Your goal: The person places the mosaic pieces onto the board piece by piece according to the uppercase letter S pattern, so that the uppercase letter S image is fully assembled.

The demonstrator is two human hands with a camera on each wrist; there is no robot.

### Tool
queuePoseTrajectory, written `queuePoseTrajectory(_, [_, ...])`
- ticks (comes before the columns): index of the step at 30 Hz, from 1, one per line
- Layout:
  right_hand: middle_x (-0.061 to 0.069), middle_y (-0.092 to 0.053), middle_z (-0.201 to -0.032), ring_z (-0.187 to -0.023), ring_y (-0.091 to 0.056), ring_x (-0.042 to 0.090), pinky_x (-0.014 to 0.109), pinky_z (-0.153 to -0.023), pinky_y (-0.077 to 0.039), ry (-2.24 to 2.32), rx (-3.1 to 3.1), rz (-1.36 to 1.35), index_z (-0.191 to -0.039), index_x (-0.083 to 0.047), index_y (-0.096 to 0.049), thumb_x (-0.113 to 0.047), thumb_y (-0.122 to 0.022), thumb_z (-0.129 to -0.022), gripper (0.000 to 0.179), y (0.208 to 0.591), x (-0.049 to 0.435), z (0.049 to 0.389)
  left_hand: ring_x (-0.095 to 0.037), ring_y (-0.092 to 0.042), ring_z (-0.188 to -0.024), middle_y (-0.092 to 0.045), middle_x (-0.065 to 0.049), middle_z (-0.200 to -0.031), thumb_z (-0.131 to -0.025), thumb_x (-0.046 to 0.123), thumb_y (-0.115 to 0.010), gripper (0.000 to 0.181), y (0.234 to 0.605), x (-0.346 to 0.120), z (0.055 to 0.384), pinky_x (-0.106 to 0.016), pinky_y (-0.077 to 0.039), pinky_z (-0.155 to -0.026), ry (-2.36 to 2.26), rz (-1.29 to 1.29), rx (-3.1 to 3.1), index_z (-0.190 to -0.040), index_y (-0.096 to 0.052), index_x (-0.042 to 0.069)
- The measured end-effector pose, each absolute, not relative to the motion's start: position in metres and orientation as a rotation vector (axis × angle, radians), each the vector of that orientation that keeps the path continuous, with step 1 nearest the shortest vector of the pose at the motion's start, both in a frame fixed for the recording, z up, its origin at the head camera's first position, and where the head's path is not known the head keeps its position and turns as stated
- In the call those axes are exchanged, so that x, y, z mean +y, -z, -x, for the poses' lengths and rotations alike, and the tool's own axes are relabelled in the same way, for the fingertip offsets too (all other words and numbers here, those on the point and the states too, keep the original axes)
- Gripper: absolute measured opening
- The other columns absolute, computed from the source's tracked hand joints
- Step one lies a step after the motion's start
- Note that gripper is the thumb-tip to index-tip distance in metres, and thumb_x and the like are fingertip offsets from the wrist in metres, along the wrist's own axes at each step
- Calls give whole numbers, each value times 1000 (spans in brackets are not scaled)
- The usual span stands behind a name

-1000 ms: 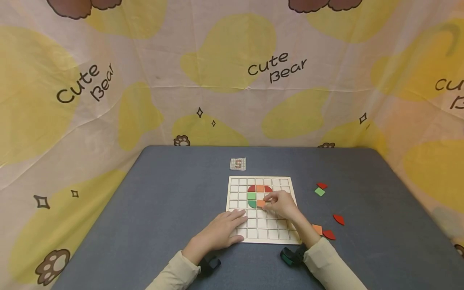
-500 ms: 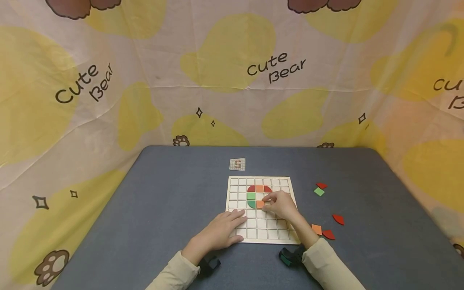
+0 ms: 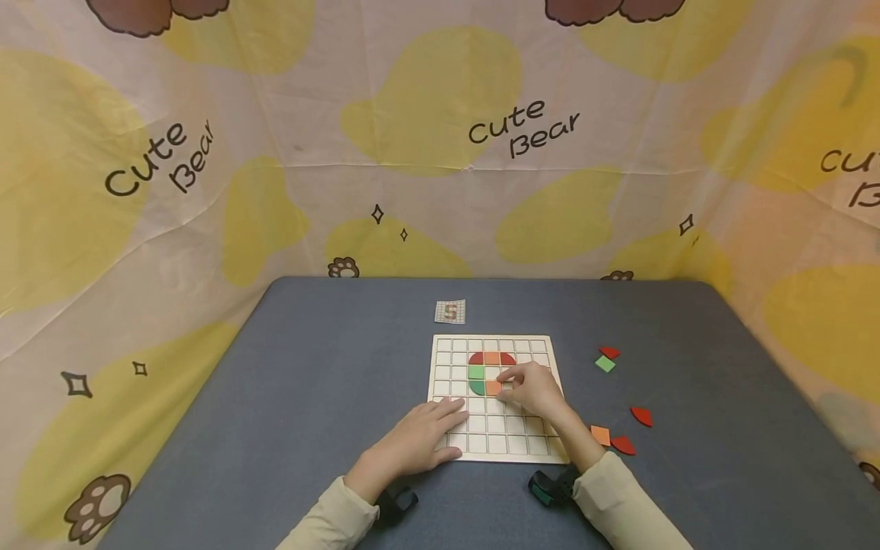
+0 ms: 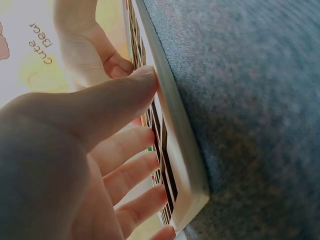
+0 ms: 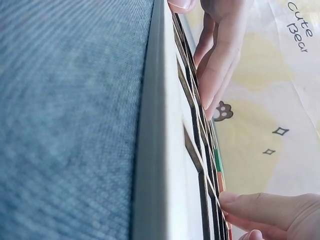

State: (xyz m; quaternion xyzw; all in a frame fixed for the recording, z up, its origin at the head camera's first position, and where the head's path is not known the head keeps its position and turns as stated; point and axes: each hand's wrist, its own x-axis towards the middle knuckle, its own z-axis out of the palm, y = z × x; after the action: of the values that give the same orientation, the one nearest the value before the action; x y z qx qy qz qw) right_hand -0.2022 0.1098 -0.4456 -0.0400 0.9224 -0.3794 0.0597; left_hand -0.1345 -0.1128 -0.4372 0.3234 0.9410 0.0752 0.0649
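A white gridded board [image 3: 485, 444] lies on the table. My left hand [image 3: 418, 439] rests on its lower left part with fingers spread and straight; in the left wrist view the thumb [image 4: 135, 87] touches the board's edge. Over the board's middle, my right hand [image 3: 535, 389] has its index finger and thumb at the edges of an orange square tile [image 3: 493, 388], pinching it in its cell. Left of that tile sits a dark green quarter-round tile [image 3: 477, 387], below a light green square tile [image 3: 477, 371]. Along the top are two red quarter-round tiles [image 3: 477, 359] flanking another orange square tile [image 3: 492, 357].
Behind the board lies a small card [image 3: 450, 312] with a printed figure. Loose tiles lie to the right: a light green square [image 3: 605, 364], an orange square [image 3: 600, 435] and several red quarter-rounds [image 3: 642, 416]. A patterned cloth [image 3: 426, 191] hangs behind the table.
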Motion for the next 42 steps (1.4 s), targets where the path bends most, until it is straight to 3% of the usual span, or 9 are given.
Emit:
queuePoseTrajectory(15, [0, -46, -62, -61, -40, 12, 23, -52, -29, 1207, 2766, 128, -94, -6, -76, -12, -78, -76, 20, 445, 120, 202, -27, -46, -138, -47, -5, -150, -92, 37, -62, 54, 438, -113, 135, -43, -40, -112, -234, -985, 2849, -140, -51, 14])
queuePoseTrajectory(22, [4, -58, -70, -65, -45, 13, 23, -55, -35, 1239, 2737, 174, -97, -3, -75, -12, -77, -78, 21, 437, 132, 199, -27, -46, -138, -46, -5, -151, -92, 36, -62, 54, 438, -113, 134, -44, -40, -112, -246, -979, 2845, -140, -50, 14])
queuePoseTrajectory(30, [3, -55, -65, -59, -42, 12, 23, -49, -33, 1295, 2698, 240, -102, 2, -73, -12, -75, -80, 26, 431, 148, 202, -27, -45, -139, -46, -5, -151, -92, 36, -62, 55, 437, -113, 134, -43, -39, -113, -247, -976, 2840, -140, -50, 14])
queuePoseTrajectory(42, [1, -50, -66, -60, -40, 13, 23, -50, -32, 1292, 2685, 235, -107, 2, -70, -16, -73, -82, 31, 430, 177, 213, -27, -43, -141, -46, -5, -151, -92, 37, -61, 55, 438, -113, 134, -43, -39, -113, -230, -971, 2842, -141, -49, 14])
